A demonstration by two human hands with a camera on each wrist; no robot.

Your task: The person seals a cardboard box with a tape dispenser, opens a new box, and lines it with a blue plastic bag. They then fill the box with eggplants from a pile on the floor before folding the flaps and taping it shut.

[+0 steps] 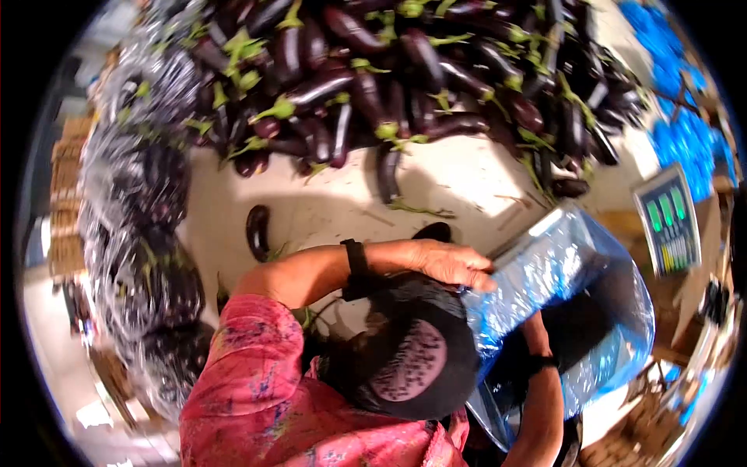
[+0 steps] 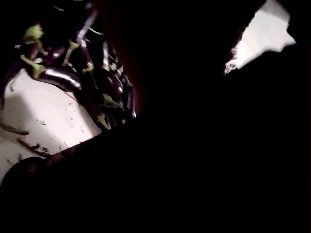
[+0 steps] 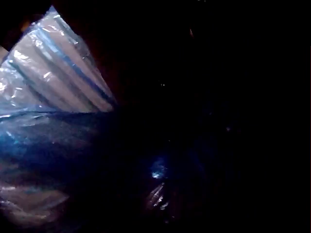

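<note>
A translucent blue plastic bag (image 1: 545, 249) stands with its mouth spread wide at the table's right edge. My left hand (image 1: 451, 263) grips the bag's near-left rim, back of the hand up and fingers bent over the edge. Right behind that hand lies a single eggplant (image 1: 433, 232), partly covered. My right hand (image 1: 535, 333) reaches down inside the bag; its fingers are hidden in the dark interior, and I cannot tell what they hold. Crinkled bag film (image 3: 53, 68) fills the left of the right wrist view, the rest being nearly black.
A big heap of eggplants (image 1: 420, 62) covers the back of the white table (image 1: 233, 194). One loose eggplant (image 1: 257, 232) lies at the left. Filled clear bags (image 1: 132, 187) line the left edge. A scale display (image 1: 668, 218) and blue plastic (image 1: 685, 140) are at the right.
</note>
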